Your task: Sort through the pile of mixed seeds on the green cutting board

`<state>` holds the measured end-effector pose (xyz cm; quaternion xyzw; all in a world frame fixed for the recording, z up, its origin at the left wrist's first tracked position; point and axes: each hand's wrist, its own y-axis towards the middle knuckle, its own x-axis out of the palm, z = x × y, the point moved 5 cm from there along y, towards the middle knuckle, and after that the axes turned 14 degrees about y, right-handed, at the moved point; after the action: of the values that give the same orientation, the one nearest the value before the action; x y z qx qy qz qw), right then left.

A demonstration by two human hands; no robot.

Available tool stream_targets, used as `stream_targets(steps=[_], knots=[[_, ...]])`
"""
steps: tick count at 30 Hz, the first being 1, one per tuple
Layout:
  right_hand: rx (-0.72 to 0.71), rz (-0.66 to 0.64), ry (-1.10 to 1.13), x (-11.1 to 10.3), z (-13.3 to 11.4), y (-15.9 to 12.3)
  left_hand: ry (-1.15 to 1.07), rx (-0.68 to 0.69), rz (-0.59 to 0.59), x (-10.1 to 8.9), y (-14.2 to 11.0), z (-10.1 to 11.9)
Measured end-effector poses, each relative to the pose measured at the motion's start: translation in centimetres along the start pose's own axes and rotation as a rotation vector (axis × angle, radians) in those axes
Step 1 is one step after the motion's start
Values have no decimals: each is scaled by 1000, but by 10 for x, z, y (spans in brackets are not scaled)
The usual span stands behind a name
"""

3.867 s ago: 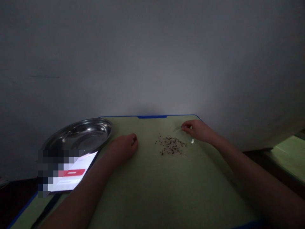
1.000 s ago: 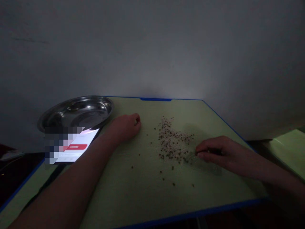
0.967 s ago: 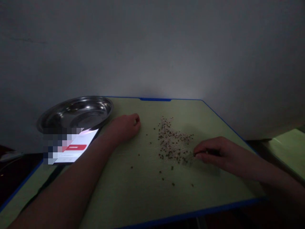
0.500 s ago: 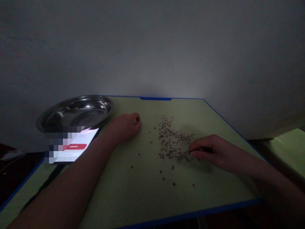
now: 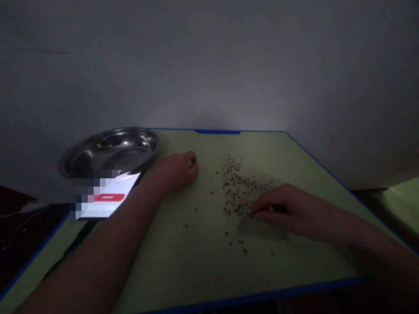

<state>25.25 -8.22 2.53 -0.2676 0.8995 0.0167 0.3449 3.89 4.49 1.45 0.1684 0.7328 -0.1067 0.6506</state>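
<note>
A spread of small pale grains mixed with dark bean-like bits (image 5: 240,187) lies on the pale yellow-green table (image 5: 183,266). My right hand (image 5: 278,207) is at its near right edge, thumb and fingers pinched on a clear flat plastic piece (image 5: 262,231) with a curved edge, rather like a protractor. This piece lies low over the tabletop, partly hidden by the hand. Left of the grains, my left hand (image 5: 180,170) rests on the table, fingers curled closed. Whether it holds anything is hidden; a small pale spot shows between the fingers.
At the back left stands a wide steel basin (image 5: 111,150). A lit phone (image 5: 113,203) lies in front of it, beside my left forearm. Several stray dark bits (image 5: 245,251) are scattered nearer to me. Behind the table's blue edge rises a grey wall (image 5: 209,65).
My right hand, with the clear piece, has shifted slightly left against the grains. Two dark bits now lie together nearer to me. The whole view has shifted slightly; my left hand stays put.
</note>
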Motion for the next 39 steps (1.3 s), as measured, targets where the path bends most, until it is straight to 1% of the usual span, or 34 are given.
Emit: stream_targets(steps=[6,9,14,18,21,24,27,31,39], knots=[[-52,-29,-44,3,-18,18,-8,9,27,1,0,0],[-74,-50,-55,3,-22,24,-7,6,21,0,0,0],[-63,-84,8,1,-16,23,4,12,20,0,-1,1],[-54,-119,14,6,-11,21,4,20,20,0,-1,1],[-64,-134,10,10,-13,22,-4,14,14,1,0,0],[-82,-92,16,9,-15,24,-10,13,8,2,0,0],[-79,-39,25,4,-12,26,-14,12,6,1,-1,1],[-75,-84,21,5,-7,27,-9,-1,-7,0,-1,2],[-66,-147,10,7,-5,20,-3,18,13,2,-1,1]])
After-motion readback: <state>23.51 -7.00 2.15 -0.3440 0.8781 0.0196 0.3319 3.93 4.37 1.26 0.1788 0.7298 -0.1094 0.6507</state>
